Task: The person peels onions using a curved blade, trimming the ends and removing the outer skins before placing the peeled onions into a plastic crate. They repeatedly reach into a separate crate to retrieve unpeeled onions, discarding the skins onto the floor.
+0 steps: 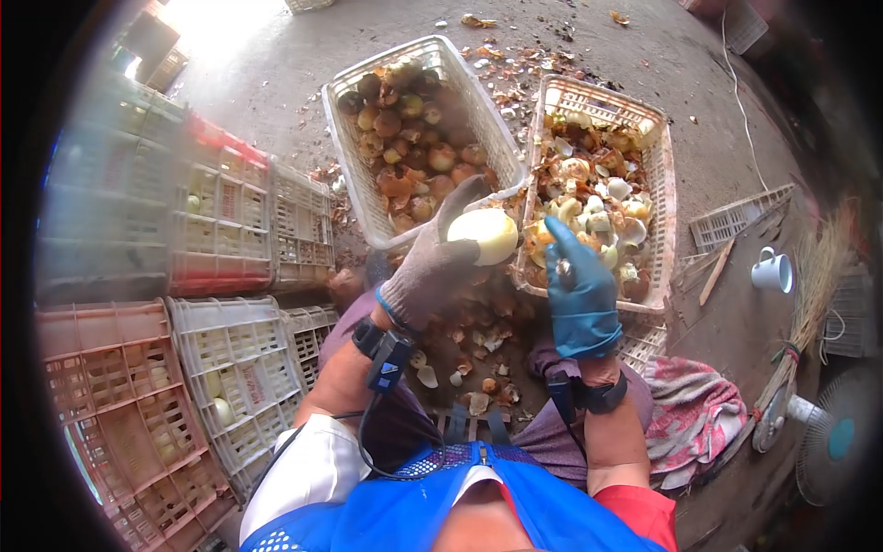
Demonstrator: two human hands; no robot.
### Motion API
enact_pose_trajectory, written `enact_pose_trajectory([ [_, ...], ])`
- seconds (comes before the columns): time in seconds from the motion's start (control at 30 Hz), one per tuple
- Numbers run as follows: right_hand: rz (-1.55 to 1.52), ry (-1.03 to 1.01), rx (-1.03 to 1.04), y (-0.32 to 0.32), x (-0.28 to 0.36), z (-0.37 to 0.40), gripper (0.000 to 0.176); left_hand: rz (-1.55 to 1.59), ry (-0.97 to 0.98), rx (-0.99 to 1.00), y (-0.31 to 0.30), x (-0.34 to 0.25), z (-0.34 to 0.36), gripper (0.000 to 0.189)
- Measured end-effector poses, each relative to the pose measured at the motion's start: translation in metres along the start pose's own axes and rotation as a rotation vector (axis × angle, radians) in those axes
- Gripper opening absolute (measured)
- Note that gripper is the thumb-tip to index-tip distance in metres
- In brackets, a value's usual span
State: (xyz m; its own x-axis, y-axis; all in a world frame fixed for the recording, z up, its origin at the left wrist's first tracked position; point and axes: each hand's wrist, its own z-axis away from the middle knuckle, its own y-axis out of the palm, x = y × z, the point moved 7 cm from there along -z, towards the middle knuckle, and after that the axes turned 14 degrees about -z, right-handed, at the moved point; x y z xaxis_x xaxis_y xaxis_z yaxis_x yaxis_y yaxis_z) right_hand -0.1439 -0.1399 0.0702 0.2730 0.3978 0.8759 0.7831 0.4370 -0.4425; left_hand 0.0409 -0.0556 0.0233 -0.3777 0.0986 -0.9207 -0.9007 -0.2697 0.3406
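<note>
My left hand (432,267), in a grey knit glove, grips a peeled pale-yellow onion (485,235) held up over my lap. My right hand (579,290), in a blue rubber glove, is closed around a small knife (563,272) whose blade barely shows, just right of the onion. Ahead on the left stands a white plastic basket (354,161) filled with brown unpeeled onions (414,147). To its right a pink basket (662,184) holds onion skins and trimmings (593,198). Loose peels (469,345) lie on the floor between my knees.
Stacked plastic crates, white (244,368) and pink (120,396), stand at my left, some with peeled onions inside. A white mug (771,270), a broom (809,304), a small fan (832,442) and a folded cloth (694,414) sit on the concrete floor at right.
</note>
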Motion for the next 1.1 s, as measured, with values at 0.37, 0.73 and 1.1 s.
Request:
enact_pose_trajectory([
  [0.37, 0.285, -0.138, -0.003, -0.003, 0.019, 0.002, 0.062, -0.164, 0.089, 0.054, 0.008, -0.004, 0.0, 0.104],
  [0.73, 0.182, -0.226, 0.031, 0.002, 0.014, 0.008, 0.059, -0.471, 0.155, 0.007, 0.017, -0.02, 0.005, 0.103],
  [1.1, -0.227, 0.237, -0.082, 0.001, -0.058, 0.008, 0.034, -0.488, 0.11, 0.17, 0.022, -0.024, 0.009, 0.121],
])
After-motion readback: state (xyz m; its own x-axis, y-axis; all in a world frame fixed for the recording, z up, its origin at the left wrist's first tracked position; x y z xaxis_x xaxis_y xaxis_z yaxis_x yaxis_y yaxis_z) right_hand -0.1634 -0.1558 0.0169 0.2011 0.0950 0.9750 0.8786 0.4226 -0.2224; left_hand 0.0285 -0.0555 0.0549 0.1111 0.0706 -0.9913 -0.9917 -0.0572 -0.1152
